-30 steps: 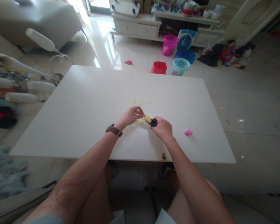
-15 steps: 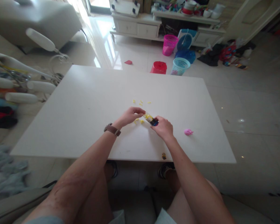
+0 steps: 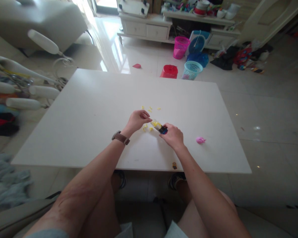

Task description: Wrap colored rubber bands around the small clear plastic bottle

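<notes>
My right hand is wrapped around the dark end of a small clear container with yellow bits inside. The container is tilted, its clear end pointing up and left. Beside that clear end is my left hand, thumb and fingers drawn together in a pinch; whatever they hold, if anything, is too small to make out. Small yellow pieces lie on the white table under the hands, and several yellow strips are scattered just beyond.
A pink lump lies on the table to the right. Close to the front edge is a small yellow-and-brown figure. Past the far edge stand a red stool, a light-blue basket and a pink basket.
My left hand has drawn slightly back and left from the container's clear end, its fingers curling more. The right hand and container have shifted very slightly left.
</notes>
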A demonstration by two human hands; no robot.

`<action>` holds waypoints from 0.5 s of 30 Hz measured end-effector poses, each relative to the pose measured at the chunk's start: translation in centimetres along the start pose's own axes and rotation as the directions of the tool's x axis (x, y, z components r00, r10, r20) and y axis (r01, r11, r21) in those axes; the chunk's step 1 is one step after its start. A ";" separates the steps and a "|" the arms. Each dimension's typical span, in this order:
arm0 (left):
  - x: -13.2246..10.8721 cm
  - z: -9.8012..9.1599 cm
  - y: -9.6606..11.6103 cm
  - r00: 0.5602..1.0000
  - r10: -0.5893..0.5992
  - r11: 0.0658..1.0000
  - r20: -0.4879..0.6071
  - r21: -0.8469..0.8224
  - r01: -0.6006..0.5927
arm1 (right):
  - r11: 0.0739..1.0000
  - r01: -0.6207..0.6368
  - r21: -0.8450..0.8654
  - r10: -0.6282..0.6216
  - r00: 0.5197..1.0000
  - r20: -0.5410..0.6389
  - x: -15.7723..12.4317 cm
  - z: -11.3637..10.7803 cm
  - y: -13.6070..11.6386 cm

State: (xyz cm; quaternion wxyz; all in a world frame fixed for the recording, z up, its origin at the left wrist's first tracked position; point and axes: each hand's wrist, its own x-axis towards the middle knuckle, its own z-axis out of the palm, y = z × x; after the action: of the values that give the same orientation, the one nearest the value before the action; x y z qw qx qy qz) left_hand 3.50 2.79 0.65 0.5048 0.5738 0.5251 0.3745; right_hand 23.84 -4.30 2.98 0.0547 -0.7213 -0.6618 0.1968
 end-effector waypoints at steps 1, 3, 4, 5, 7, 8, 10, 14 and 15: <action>0.0 0.2 0.0 1.000 -0.005 1.000 -0.002 -0.001 0.005 | 1.000 0.005 0.004 -0.005 1.000 -0.004 0.0 0.0 0.0; 0.0 0.6 0.0 1.000 -0.005 1.000 0.006 0.023 0.005 | 1.000 0.011 0.015 -0.011 1.000 -0.014 -0.1 -0.1 -0.1; 0.0 0.8 0.0 1.000 0.003 0.999 0.019 0.037 -0.003 | 1.000 0.008 0.023 -0.007 1.000 -0.018 -0.1 -0.1 -0.2; -0.1 1.0 0.1 0.999 0.016 0.999 0.037 0.049 -0.018 | 0.999 -0.001 0.036 0.002 1.000 -0.021 -0.1 -0.1 -0.2; -0.1 1.3 0.4 0.996 0.060 0.996 0.072 0.065 -0.064 | 0.996 -0.023 0.089 0.026 0.999 -0.027 0.1 0.1 0.0; -0.2 1.4 0.6 0.992 0.089 0.992 0.086 0.077 -0.096 | 0.990 -0.032 0.135 0.036 0.999 -0.025 0.2 0.3 0.1; -0.5 1.4 1.1 0.982 0.159 0.978 0.102 0.118 -0.171 | 0.963 -0.036 0.266 0.039 0.999 -0.007 0.6 0.9 0.4; -1.1 1.3 2.4 0.952 0.297 0.936 0.076 0.176 -0.306 | 0.839 -0.048 0.541 0.010 0.997 0.073 1.2 2.3 0.9; -1.1 1.2 2.5 0.945 0.323 0.928 0.056 0.174 -0.328 | 0.811 -0.054 0.583 0.006 0.996 0.084 1.3 2.5 0.9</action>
State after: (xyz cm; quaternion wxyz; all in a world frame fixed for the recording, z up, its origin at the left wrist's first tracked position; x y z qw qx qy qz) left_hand 5.05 1.66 2.96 0.3882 0.7014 0.4477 0.3960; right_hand 23.87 -3.58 0.15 0.2446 -0.6716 -0.5596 0.4195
